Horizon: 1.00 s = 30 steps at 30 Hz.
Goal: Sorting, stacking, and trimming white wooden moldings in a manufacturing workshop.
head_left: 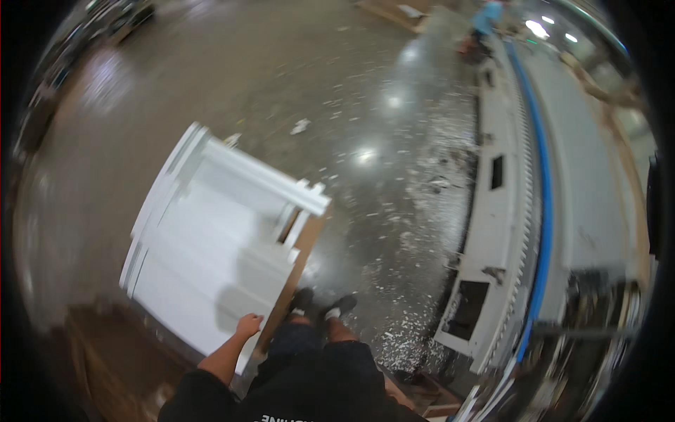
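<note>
Closest to us, our left hand (248,325) rests on the near edge of the stack of white panels (211,246), fingers curled down over that edge; we can't tell how tightly they grip, or whether the thumb is underneath. Our right hand is not in view, so we say nothing about its state. The stack sits just left of our shoes (323,306), raised off the floor on something we can't make out, with a brown raw edge (295,271) running along its right side. We judge the panels stiff, flat and heavy for their bulk, with smooth painted faces that will likely slip under bare palms, and corners that would chip if knocked. Best hold looks like the long edges, one hand on each side, not the faces. Relative to the fingers, the stack spreads away and to the left, with the hand at its nearest corner. At the far end of the stack white rails (267,179) lie across it. Right of the stack, glossy concrete floor (281,84) with white chips (422,232), then a long white machine with a blue strip (545,211). Beyond the stack's far end, a person in blue (487,17) stands well apart.
</note>
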{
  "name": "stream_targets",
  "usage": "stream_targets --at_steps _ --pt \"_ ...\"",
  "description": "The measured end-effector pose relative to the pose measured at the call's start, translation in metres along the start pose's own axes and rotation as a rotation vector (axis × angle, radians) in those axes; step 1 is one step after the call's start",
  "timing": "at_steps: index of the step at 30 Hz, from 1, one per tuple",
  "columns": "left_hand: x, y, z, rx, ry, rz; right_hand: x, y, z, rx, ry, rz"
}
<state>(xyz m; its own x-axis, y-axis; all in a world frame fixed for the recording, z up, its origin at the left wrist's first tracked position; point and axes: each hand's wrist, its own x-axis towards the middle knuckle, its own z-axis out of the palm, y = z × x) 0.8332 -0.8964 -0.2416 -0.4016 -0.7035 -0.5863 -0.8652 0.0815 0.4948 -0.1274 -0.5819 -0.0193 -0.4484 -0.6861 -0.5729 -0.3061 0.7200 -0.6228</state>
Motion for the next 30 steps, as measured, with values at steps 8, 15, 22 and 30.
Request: stream_targets --at_steps 8,15,22,30 --pt "0.050 0.040 -0.058 0.395 -0.279 0.417 -0.328 0.126 0.309 0.185 0.222 0.244" --pt "0.085 0.261 0.017 -0.228 -0.449 0.048 -0.401 0.032 0.567 0.622 0.534 0.552" --pt "-0.009 0.463 0.153 -0.095 -0.774 0.771 -0.469 0.042 0.684 0.857 1.096 0.526" --pt "-0.199 0.487 0.265 0.465 -0.971 1.181 -0.555 0.137 0.869 1.036 1.288 0.867"
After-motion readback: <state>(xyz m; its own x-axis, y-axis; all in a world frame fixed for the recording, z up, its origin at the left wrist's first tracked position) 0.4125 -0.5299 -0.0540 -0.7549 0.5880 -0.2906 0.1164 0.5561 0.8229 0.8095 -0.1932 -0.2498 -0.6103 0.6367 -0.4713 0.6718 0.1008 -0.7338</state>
